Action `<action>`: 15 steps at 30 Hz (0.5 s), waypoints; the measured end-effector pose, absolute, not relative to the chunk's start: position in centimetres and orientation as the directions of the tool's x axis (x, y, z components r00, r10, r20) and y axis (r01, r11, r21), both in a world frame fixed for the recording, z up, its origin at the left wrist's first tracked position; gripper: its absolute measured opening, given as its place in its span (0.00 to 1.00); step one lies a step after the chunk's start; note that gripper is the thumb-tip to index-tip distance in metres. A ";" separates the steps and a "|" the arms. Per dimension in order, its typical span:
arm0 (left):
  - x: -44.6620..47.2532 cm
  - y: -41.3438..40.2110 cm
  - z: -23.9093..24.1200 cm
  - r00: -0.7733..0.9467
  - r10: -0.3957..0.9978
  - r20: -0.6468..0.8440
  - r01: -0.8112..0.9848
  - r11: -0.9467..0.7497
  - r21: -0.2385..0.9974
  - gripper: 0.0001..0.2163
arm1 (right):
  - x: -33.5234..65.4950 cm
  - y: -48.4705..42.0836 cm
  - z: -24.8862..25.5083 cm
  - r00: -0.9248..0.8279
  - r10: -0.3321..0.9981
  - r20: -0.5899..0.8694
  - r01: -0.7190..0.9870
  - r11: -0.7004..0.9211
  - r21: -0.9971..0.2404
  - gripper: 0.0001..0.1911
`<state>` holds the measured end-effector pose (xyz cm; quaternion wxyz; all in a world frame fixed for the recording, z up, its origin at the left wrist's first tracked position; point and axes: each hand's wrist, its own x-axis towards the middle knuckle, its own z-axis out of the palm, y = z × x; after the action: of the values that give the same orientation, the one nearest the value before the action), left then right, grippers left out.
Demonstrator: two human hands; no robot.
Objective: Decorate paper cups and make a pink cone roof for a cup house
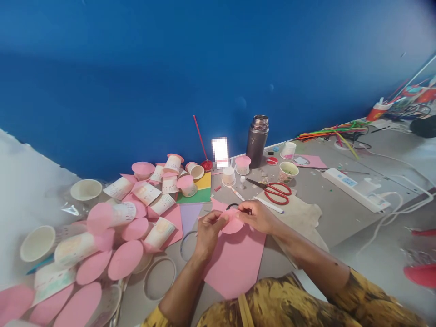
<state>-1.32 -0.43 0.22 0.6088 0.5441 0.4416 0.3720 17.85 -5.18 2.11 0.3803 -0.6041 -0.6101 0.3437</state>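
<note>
While two hands (258,218) pinch one pink disc (233,225), seemingly paper, one flask (256,143) beyond

Disc (233,225) between hands (257,218); cups (123,212) left; scissors (267,185) right; flask (256,144) behind scissors, before wall (163,77).

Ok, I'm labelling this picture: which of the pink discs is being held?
The pink disc above the pink sheet, pinched by both the left hand and right hand; the other discs sit on or among the cups.
</note>
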 end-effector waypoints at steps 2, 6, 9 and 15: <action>-1.4 -0.3 0.1 0.339 0.926 -0.165 -0.004 0.177 0.984 0.11 | 17.6 -5.1 2.1 0.014 0.999 0.045 0.462 0.034 -0.886 0.13; -1.7 0.2 0.0 0.385 0.905 -0.183 -0.011 0.203 0.979 0.11 | 17.5 -4.9 2.2 0.002 1.000 0.024 0.425 0.021 -0.905 0.15; -1.9 0.5 0.0 0.410 0.897 -0.165 0.027 0.169 0.985 0.11 | 17.5 -4.8 2.1 0.004 1.000 0.011 0.406 0.008 -0.914 0.16; -1.9 0.4 0.6 0.457 0.879 -0.136 0.088 0.108 0.990 0.12 | 17.7 -4.9 2.0 0.045 0.999 -0.008 0.417 -0.026 -0.909 0.15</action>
<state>-1.91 0.44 0.58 0.6200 0.5867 0.4119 0.3191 17.67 -4.90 2.02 0.3877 -0.6101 -0.5801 0.3754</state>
